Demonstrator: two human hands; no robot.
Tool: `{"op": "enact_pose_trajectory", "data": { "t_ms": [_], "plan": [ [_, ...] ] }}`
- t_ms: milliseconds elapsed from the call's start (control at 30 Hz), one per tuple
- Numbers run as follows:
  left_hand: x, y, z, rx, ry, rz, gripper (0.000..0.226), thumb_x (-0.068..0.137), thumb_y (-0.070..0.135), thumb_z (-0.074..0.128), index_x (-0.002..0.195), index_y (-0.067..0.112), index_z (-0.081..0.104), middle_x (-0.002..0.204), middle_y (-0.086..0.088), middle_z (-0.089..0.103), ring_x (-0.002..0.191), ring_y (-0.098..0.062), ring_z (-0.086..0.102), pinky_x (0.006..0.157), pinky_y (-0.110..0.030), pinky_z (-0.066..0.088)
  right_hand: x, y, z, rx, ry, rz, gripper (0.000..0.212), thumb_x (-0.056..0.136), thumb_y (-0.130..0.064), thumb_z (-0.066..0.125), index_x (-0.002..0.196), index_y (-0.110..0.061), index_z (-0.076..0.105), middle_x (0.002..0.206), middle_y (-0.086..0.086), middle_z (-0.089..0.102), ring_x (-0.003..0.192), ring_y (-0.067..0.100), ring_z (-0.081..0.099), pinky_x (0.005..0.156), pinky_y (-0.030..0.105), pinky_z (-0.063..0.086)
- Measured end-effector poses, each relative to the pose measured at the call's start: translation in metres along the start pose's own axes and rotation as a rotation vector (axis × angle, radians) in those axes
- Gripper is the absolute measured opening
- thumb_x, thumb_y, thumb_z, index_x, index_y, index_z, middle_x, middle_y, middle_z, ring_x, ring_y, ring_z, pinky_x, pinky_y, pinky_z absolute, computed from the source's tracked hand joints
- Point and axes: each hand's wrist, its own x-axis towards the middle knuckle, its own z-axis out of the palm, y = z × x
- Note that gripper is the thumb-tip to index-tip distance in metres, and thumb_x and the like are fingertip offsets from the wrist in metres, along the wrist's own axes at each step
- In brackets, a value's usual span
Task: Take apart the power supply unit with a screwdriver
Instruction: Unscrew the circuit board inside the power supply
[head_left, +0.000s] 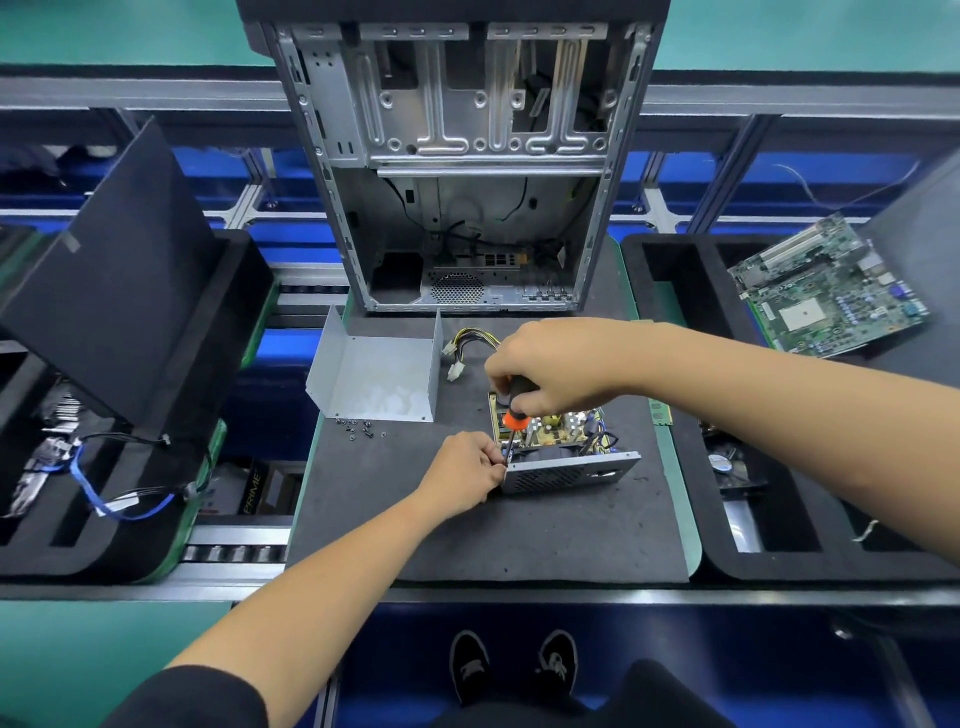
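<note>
Cover (376, 376) was already off, loose screws (358, 428) beside it. Power supply unit (558, 447) sat mid-mat, board exposed. Right hand (545, 371) gripped the screwdriver (514, 415); left hand (465, 473) pinched the unit's corner (board and fan remained).

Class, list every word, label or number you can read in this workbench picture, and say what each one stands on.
"PRIME": white letters on a dark box below the left foam tray.
Motherboard in the right tray: markings too small to read.
Power supply unit: no readable label.
Fan sticker: blurred.
</note>
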Motion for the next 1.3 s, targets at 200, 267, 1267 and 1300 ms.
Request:
{"op": "enact_pose_trajectory", "data": {
  "t_ms": [200, 267, 1267, 1300],
  "plan": [
    [-0.001, -0.003, 0.0, 0.017, 0.006, 0.016, 0.017, 0.085, 0.008, 0.058, 0.073, 0.02, 0.053, 0.045, 0.011, 0.048, 0.033, -0.007, 0.048, 0.039, -0.014, 0.037, 0.0, 0.002, -0.002, 0.005, 0.009, 0.007, 0.011, 0.089, -0.028, 0.06, 0.095, -0.019, 0.06, 0.096, 0.001, 0.063, 0.087, 0.023, 0.057, 0.069, 0.035, 0.047],
    [-0.001, -0.005, -0.002, 0.026, 0.002, 0.037, 0.015, 0.085, 0.01, 0.058, 0.075, 0.021, 0.054, 0.049, 0.011, 0.05, 0.034, -0.007, 0.049, 0.041, -0.014, 0.039, 0.0, 0.003, -0.002, 0.011, 0.012, 0.008, 0.011, 0.089, -0.028, 0.06, 0.095, -0.019, 0.06, 0.095, 0.001, 0.063, 0.088, 0.023, 0.057, 0.07, 0.035, 0.047],
    [-0.009, -0.016, -0.005, -0.285, 0.067, 0.048, 0.022, 0.077, -0.003, 0.055, 0.081, 0.019, 0.056, 0.059, 0.002, 0.057, 0.044, -0.013, 0.052, 0.046, -0.02, 0.044, 0.019, -0.005, 0.004, 0.001, 0.028, -0.027, 0.009, 0.079, -0.022, 0.062, 0.079, -0.018, 0.055, 0.082, 0.002, 0.059, 0.076, 0.022, 0.051, 0.061, 0.035, 0.043],
    [-0.01, -0.016, -0.005, -0.284, 0.059, 0.063, 0.024, 0.077, -0.004, 0.057, 0.082, 0.019, 0.055, 0.06, 0.002, 0.057, 0.044, -0.011, 0.051, 0.048, -0.02, 0.044, 0.018, -0.004, 0.004, -0.001, 0.038, -0.029, 0.008, 0.079, -0.022, 0.062, 0.079, -0.018, 0.055, 0.082, 0.002, 0.06, 0.076, 0.022, 0.051, 0.06, 0.034, 0.041]
  ]
}}
